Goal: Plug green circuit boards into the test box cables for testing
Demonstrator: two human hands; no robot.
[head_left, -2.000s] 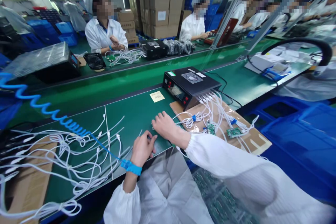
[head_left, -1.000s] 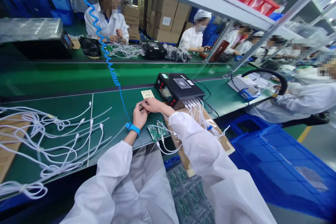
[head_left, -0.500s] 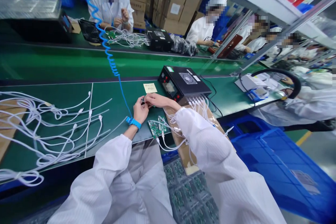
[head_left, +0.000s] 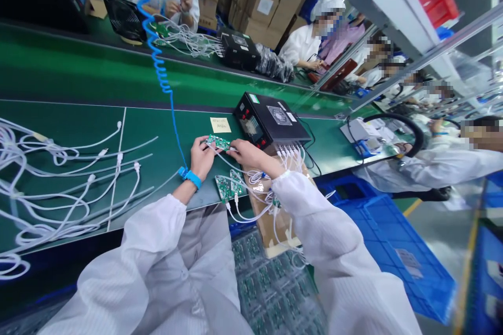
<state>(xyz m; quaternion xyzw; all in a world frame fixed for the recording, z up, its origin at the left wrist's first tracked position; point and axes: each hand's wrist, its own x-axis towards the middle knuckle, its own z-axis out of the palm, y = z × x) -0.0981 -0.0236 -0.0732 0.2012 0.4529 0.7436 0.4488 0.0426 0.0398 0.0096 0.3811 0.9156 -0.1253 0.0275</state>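
Note:
A green circuit board point(head_left: 219, 142) is held above the bench between my two hands. My left hand point(head_left: 201, 158) grips its left end, with a blue wrist strap point(head_left: 190, 177) on that wrist. At the board's right end, the fingers of my right hand point(head_left: 248, 156) are pinched together; a bit of white shows by the fingertips, too small to name. A white cable runs from near the board toward the lower right. Just below my hands, two more circuit boards point(head_left: 223, 188) lie at the bench edge with white cables plugged in. A black test box point(head_left: 271, 120) stands beyond my right hand.
White cables point(head_left: 78, 183) spread over the bench at left. A yellow note point(head_left: 220, 125) lies near the box. Cables cross a cardboard piece point(head_left: 271, 235) at the bench edge. Trays of boards point(head_left: 271, 288) sit below, a blue crate point(head_left: 385, 246) at right. A coiled blue cord point(head_left: 159, 68) hangs ahead.
The circuit board, mostly hidden by my hands before, now shows flat between them. My right hand has moved to its right end. The whole view has shifted slightly.

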